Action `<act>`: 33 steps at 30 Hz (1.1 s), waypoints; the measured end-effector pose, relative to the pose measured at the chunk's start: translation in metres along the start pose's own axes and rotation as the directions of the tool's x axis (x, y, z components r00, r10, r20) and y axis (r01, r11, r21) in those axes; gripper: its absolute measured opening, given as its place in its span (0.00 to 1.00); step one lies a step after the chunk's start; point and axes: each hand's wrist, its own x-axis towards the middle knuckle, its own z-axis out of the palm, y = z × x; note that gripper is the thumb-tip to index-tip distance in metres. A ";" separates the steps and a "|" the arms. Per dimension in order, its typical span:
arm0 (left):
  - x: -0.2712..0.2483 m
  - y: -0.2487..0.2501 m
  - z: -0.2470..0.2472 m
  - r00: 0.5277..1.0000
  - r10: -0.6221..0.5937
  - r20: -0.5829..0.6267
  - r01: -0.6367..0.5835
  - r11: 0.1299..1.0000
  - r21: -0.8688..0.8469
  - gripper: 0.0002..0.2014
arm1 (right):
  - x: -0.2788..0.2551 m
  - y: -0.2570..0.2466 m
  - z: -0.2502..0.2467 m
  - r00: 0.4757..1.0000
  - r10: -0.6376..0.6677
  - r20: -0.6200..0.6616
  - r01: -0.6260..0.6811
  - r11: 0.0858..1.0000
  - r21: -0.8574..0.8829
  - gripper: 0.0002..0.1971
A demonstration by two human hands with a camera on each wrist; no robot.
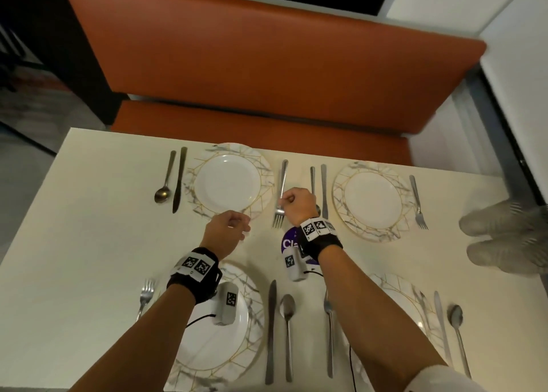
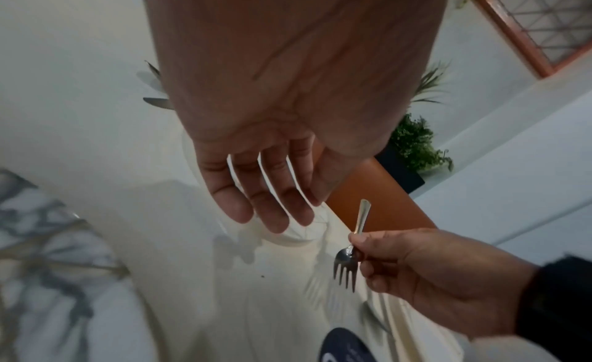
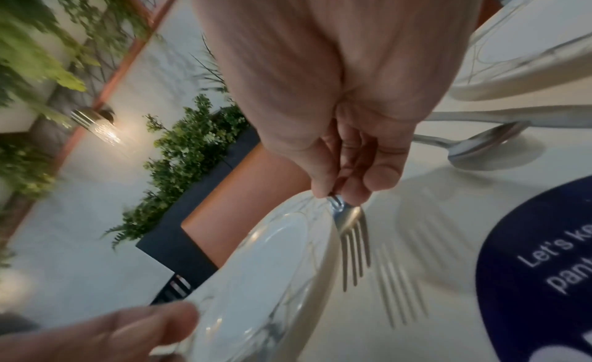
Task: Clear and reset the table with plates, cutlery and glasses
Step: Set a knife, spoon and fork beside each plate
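An orange bench [image 1: 267, 65] is running along the far edge of a cream table [image 1: 89, 243], with potted greenery [image 3: 192, 149] showing behind it in the wrist views.

The right hand [image 1: 298, 206] is pinching a fork [image 1: 281, 196] at its neck between thumb and curled fingers, just above the table near its middle; the tines are pointing toward the near edge and casting a shadow on the surface. The fork is sitting just beside the rim of the far-left plate [image 1: 228, 181]. The left hand [image 1: 228, 228] is hovering near that plate's near rim, fingers relaxed and slightly spread, gripping nothing.

A dark round sticker [image 1: 289, 240] is lying under the right wrist. A spoon [image 1: 164, 181] and knife [image 1: 179, 179] are lying toward the far left corner. The far-right plate [image 1: 372, 199] is sitting toward the far right corner, with a fork [image 1: 418, 202] on its right. Two more plates with cutlery are lying along the near edge, partly hidden by the forearms.
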 end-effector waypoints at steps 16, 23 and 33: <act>0.013 -0.024 0.002 0.994 -0.020 0.109 -0.018 0.942 0.336 0.05 | 0.061 0.000 0.019 0.979 0.199 -0.033 -0.200 0.978 -0.049 0.09; 0.016 -0.021 0.006 0.994 -0.012 0.108 -0.025 0.941 0.339 0.06 | 0.057 0.003 0.018 0.982 0.187 -0.012 -0.187 0.980 -0.071 0.09; 0.012 -0.015 0.004 0.994 -0.004 0.113 -0.032 0.948 0.317 0.05 | 0.037 0.001 0.010 0.989 0.131 -0.073 -0.134 0.990 -0.048 0.06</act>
